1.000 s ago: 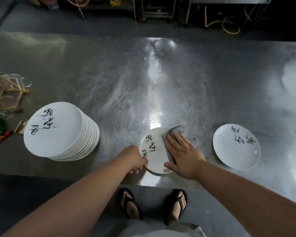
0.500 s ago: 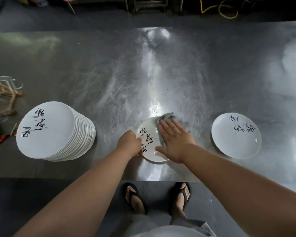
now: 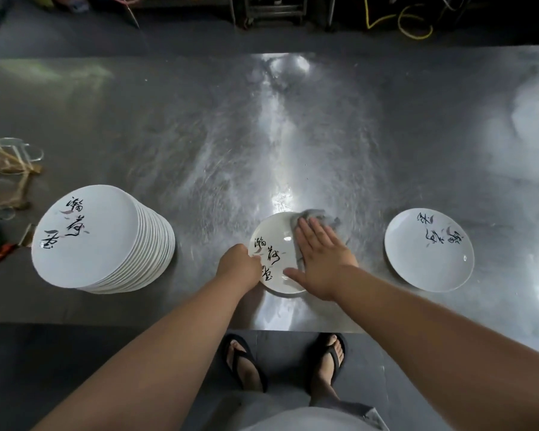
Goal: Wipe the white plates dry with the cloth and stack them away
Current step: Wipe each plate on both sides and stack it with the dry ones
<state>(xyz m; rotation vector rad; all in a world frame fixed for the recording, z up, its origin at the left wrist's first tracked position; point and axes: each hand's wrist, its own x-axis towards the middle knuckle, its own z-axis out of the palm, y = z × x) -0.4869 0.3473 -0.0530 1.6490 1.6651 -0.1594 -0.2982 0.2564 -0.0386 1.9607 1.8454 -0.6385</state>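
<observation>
Lower centre, left hand point(image 3: 238, 266) grips the plate point(image 3: 274, 241) rim; right hand point(image 3: 322, 259), fingers spread, presses the cloth point(image 3: 305, 216) flat.

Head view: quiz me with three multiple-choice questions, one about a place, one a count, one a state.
1. Where is the stack from the wiped plate? A) left B) right C) behind
2. How many single plates lie on the table? A) one B) two C) four
3. The right hand is: A) flat on the cloth B) fisted, empty C) holding a cup
Answers: 1 A, the stack stands to the person's left; 2 B, the wiped plate plus the right plate; 3 A, straight fingers press the cloth.
</observation>
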